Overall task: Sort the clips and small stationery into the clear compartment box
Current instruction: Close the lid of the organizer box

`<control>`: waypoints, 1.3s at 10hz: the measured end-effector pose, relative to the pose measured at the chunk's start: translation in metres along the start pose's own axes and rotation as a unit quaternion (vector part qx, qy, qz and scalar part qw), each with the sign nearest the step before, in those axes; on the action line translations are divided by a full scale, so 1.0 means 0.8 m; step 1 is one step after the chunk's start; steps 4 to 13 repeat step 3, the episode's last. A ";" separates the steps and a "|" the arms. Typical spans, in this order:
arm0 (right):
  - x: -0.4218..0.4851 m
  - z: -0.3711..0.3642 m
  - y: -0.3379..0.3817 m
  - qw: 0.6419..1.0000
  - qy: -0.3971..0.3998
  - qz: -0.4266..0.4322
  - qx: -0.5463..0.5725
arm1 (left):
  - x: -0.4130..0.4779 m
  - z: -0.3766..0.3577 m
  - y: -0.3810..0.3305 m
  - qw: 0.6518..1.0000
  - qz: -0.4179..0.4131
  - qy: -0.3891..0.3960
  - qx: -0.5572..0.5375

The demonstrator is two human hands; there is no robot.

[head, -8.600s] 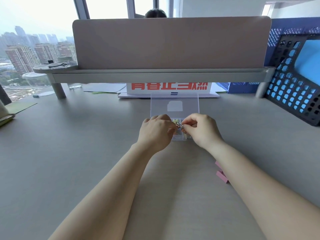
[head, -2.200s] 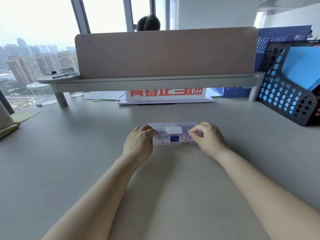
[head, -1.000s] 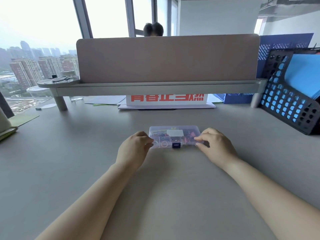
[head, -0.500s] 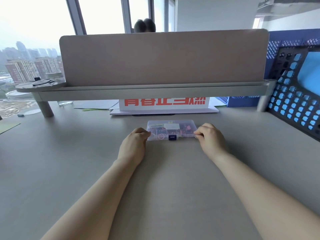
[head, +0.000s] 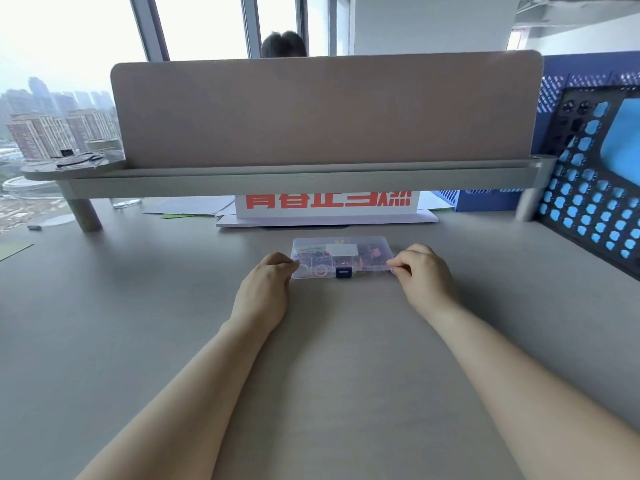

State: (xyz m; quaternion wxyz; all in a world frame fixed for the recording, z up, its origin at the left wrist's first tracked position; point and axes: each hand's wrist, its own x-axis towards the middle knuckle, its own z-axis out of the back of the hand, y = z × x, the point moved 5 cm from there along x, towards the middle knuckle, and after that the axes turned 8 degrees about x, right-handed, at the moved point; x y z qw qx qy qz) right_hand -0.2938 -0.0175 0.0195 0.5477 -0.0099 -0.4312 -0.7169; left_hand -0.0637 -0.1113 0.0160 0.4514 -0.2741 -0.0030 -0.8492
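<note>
Left hand [head: 263,289]: fingers curled, pinching the left end of the box [head: 341,249], which lies lid-shut on the desk [head: 138,323] between both hands. Latch [head: 343,272] front centre. Right hand [head: 424,275]: fingertips pinching the right front corner. Recommend even pressure at both ends; verify the latch seats

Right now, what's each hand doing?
Left hand: gripping the left end of the clear box.
Right hand: pinching the clear box at its right end.
</note>
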 end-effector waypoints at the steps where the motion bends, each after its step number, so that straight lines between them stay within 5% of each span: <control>1: 0.000 0.001 0.000 1.000 -0.003 -0.002 0.001 | 0.000 0.000 0.000 1.000 0.003 -0.003 0.001; 13: -0.004 0.003 -0.001 1.000 -0.005 -0.008 0.003 | -0.001 0.002 0.003 1.000 0.002 -0.018 -0.001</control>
